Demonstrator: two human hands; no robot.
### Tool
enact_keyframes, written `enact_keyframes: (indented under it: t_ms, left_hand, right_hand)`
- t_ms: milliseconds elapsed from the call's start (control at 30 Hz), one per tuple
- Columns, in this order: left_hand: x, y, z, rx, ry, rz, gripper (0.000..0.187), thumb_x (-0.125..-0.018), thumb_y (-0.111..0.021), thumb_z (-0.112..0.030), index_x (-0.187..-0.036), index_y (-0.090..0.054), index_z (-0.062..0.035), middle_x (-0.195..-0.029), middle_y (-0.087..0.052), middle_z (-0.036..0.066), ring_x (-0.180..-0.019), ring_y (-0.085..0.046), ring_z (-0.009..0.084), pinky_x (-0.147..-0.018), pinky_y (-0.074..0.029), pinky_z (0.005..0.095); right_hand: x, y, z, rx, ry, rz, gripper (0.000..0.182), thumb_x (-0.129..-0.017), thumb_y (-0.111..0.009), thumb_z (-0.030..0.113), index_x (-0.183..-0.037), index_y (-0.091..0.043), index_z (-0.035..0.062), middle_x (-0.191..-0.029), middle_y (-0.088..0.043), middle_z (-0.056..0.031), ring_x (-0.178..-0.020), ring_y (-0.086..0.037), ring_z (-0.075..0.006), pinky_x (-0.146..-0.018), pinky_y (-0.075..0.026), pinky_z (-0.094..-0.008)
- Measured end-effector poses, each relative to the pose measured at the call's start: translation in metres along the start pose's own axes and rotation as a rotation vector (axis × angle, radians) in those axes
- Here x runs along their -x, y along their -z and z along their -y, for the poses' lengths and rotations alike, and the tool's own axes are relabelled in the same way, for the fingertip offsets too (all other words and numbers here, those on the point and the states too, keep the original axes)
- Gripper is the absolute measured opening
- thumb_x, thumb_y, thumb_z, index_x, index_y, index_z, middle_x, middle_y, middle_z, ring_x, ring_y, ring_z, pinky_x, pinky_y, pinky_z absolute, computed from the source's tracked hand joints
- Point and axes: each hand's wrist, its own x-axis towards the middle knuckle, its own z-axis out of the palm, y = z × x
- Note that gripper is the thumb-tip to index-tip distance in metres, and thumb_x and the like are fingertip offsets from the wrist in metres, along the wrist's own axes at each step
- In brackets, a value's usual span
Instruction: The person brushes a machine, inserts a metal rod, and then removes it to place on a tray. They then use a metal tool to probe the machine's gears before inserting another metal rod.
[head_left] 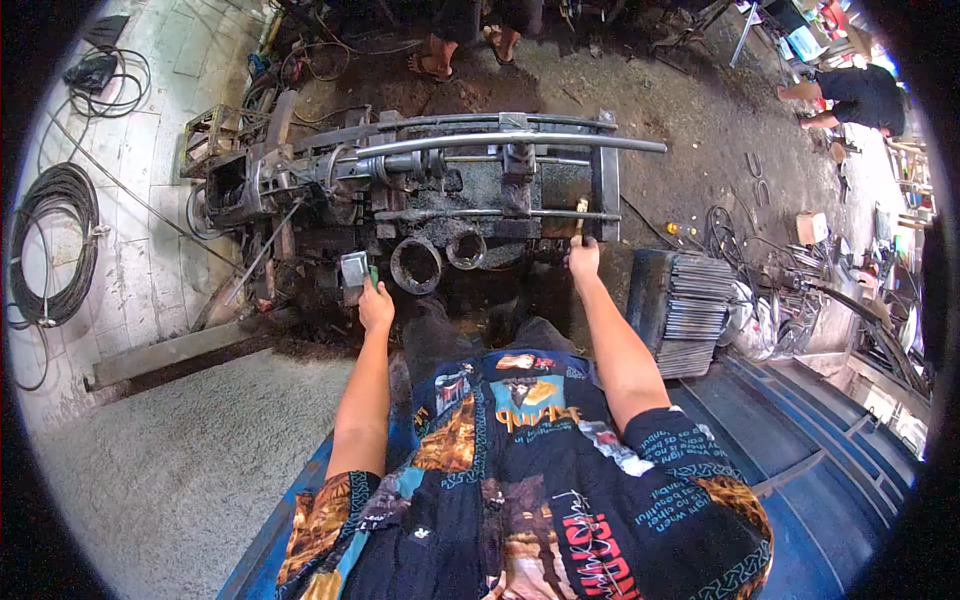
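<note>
My left hand (376, 304) is closed round the green handle of a scraper (354, 268), whose wide, shiny metal blade points away from me. In my right hand (583, 258) is a small brush (580, 212) with a pale tip, its head overlapping the near rod at the right end of a greasy machine (515, 165). Grey shavings lie on the machine's bed, and a long bright metal bar (510, 143) runs across it. Between my hands, close to the machine's near side, stand two open metal rings, a larger one (416, 266) and a smaller one (466, 250).
A finned motor-like block (690, 310) stands at my right. Coiled black cable (55, 245) lies on the left floor, near a long metal beam (190, 350). Another person's feet (433, 60) show beyond the machine, and a person (860, 98) is at the far right.
</note>
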Motion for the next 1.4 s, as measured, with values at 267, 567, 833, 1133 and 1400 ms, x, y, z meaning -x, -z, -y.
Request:
enact_keyframes:
  t_ms: [267,567,833,1133,1400]
  left_hand:
    - [0.006,0.021,-0.001,0.046,-0.101,-0.017,0.04,-0.098,-0.047,-0.029,-0.132,-0.052,-0.0083,-0.101,-0.065,0.027,-0.094,-0.062,0.0454,-0.079,-0.05,0.0543]
    - [-0.002,0.019,-0.003,0.023,-0.088,0.061,0.04,-0.097,-0.047,-0.029,-0.134,-0.053,-0.0141,-0.107,-0.065,0.026,-0.098,-0.062,0.0441,-0.084,-0.05,0.0528]
    - [0.002,0.025,-0.008,-0.01,-0.11,0.079,0.043,-0.097,-0.047,-0.031,-0.138,-0.05,-0.0159,-0.109,-0.066,0.024,-0.101,-0.062,0.0421,-0.087,-0.05,0.0516]
    - [0.009,0.033,-0.016,-0.038,-0.1,0.126,0.045,-0.096,-0.048,-0.027,-0.139,-0.048,-0.0143,-0.112,-0.064,0.026,-0.104,-0.061,0.0437,-0.089,-0.049,0.0513]
    - [0.005,0.034,-0.015,-0.066,-0.132,0.141,0.047,-0.095,-0.048,-0.026,-0.14,-0.046,-0.0127,-0.112,-0.064,0.025,-0.106,-0.061,0.042,-0.091,-0.049,0.0508]
  right_hand:
    - [0.099,0.035,0.05,0.382,0.055,0.169,0.037,-0.091,-0.058,0.03,-0.11,-0.053,-0.0009,-0.092,-0.064,-0.0224,-0.085,-0.062,-0.0346,-0.074,-0.049,-0.0445]
    - [0.173,-0.004,0.133,0.459,0.639,0.306,0.03,-0.096,-0.05,0.027,-0.104,-0.056,-0.0016,-0.087,-0.064,-0.0318,-0.087,-0.062,-0.0505,-0.078,-0.049,-0.0562]
    - [0.183,-0.074,0.193,0.653,0.637,0.313,0.033,-0.097,-0.04,0.022,-0.116,-0.051,-0.003,-0.09,-0.065,-0.0323,-0.088,-0.064,-0.0489,-0.081,-0.05,-0.0567]
    - [0.195,-0.111,0.219,0.707,0.612,0.385,0.058,-0.09,-0.04,0.009,-0.145,-0.029,-0.0068,-0.102,-0.065,-0.0303,-0.098,-0.065,-0.0433,-0.087,-0.051,-0.0502]
    - [0.201,-0.136,0.203,0.674,0.558,0.36,0.061,-0.089,-0.043,0.008,-0.144,-0.025,-0.0105,-0.105,-0.064,-0.0316,-0.101,-0.064,-0.0429,-0.089,-0.051,-0.0495]
